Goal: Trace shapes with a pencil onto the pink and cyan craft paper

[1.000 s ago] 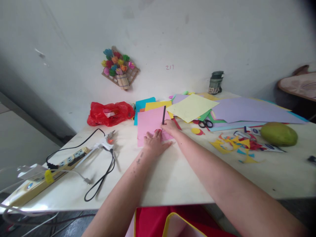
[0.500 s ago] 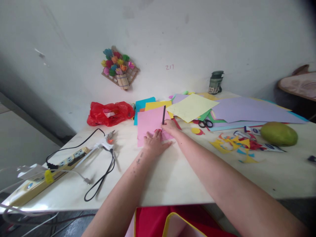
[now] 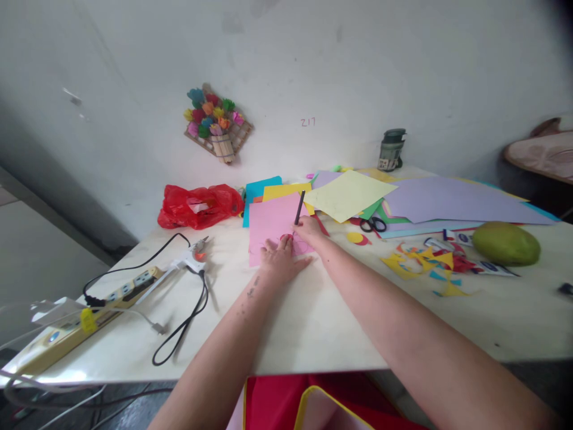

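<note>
A pink paper sheet (image 3: 271, 222) lies on the white table (image 3: 313, 310), partly over blue and yellow sheets. My left hand (image 3: 280, 258) lies flat on the pink sheet's near edge, fingers spread, pressing down a small red round piece (image 3: 286, 239). Just to its right, my right hand (image 3: 310, 230) is closed round a dark pencil (image 3: 299, 208) that stands nearly upright with its tip on the pink sheet beside the red piece.
Loose coloured sheets (image 3: 349, 194) and black scissors (image 3: 373, 224) lie behind the hands. Paper scraps (image 3: 425, 263) and a green mango (image 3: 505, 243) sit at the right. A glue gun (image 3: 194, 257), power strip (image 3: 80, 310), black cable and red plastic bag (image 3: 199, 206) occupy the left.
The pencil's top has tilted slightly to the right as my right hand shifts a little. My left hand stays in place on the pink sheet.
</note>
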The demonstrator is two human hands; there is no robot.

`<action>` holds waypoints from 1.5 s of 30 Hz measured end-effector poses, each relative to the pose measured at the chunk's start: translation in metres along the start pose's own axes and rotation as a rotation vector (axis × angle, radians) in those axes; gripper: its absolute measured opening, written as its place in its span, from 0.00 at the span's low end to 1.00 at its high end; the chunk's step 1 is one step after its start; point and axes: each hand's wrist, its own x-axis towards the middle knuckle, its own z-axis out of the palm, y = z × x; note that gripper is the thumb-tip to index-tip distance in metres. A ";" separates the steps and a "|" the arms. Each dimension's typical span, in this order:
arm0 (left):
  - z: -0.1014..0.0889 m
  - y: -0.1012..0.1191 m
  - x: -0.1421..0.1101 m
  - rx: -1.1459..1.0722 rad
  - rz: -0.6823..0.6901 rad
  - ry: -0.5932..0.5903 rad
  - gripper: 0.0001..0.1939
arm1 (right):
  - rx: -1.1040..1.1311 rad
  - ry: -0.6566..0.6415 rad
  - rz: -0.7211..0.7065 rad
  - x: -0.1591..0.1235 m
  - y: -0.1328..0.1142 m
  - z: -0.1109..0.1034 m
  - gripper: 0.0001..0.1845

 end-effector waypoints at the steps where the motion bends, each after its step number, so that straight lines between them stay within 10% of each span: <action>1: 0.000 -0.001 0.000 -0.006 0.005 0.007 0.42 | 0.009 0.009 -0.002 0.000 0.000 0.000 0.12; 22: 0.019 -0.058 0.034 -0.382 0.049 0.161 0.27 | 0.208 -0.084 -0.039 -0.007 -0.002 -0.006 0.11; 45: 0.019 -0.061 0.035 -0.340 0.093 0.206 0.25 | 0.183 -0.141 -0.071 -0.014 -0.007 -0.010 0.11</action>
